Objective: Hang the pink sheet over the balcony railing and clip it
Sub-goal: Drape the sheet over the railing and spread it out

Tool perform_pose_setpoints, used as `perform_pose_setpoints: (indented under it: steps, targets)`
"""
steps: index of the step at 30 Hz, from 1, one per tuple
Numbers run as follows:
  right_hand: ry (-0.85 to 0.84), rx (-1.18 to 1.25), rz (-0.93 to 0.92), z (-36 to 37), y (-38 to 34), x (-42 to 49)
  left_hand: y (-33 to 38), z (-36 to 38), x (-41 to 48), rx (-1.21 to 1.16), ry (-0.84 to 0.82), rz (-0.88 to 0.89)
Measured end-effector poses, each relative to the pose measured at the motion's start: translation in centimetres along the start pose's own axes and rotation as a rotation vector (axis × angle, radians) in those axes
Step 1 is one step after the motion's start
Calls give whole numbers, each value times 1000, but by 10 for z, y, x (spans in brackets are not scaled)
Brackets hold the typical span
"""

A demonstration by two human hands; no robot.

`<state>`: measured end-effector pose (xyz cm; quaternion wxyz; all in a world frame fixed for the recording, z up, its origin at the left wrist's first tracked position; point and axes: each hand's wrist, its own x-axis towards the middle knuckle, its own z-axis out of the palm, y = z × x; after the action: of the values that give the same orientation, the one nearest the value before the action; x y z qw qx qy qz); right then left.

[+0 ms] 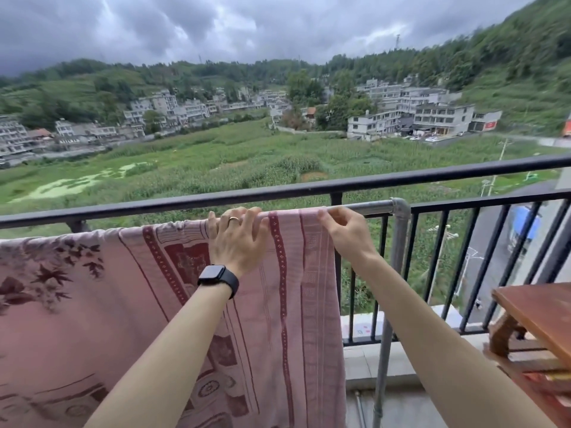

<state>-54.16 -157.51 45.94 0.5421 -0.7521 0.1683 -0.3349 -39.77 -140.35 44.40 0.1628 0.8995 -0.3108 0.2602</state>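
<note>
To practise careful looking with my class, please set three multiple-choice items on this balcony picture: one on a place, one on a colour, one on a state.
1. Where does the pink sheet hang?
A. Over the black railing's top bar
B. Over the grey pipe
C. Over the wooden table

2. What colour is the watch on the left wrist?
A. Black
B. White
C. Red

3. What is the right hand doing?
A. Hanging free
B. Holding a clip
C. Pinching the sheet's top edge

Answers:
1 B, the sheet folds over the grey pipe in front of the railing.
2 A, both band and face are black.
3 C, its fingertips pinch the cloth at the pipe; no clip is in view.
</note>
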Motion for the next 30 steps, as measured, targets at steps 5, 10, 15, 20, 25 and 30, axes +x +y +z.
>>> perform_pose_setpoints:
  steps: [5, 10, 15, 20, 25, 30]
  targets:
    - [205, 83, -50, -22, -16, 8, -12, -9, 6, -4, -34, 14]
    - [65, 111, 329, -16, 32, -6, -25, -9, 3, 72, -47, 87]
    - [-367, 609, 452, -11, 16, -5, -30, -14, 6, 65, -61, 84]
    - [-586, 707, 432, 23, -11, 9, -25, -18, 7, 54, -108, 37]
    - [-602, 600, 422, 37, -17, 16, -49, -20, 6, 83, -85, 50]
    - [-350, 842, 426, -27, -24, 19, -70, -24, 7, 112, -50, 36]
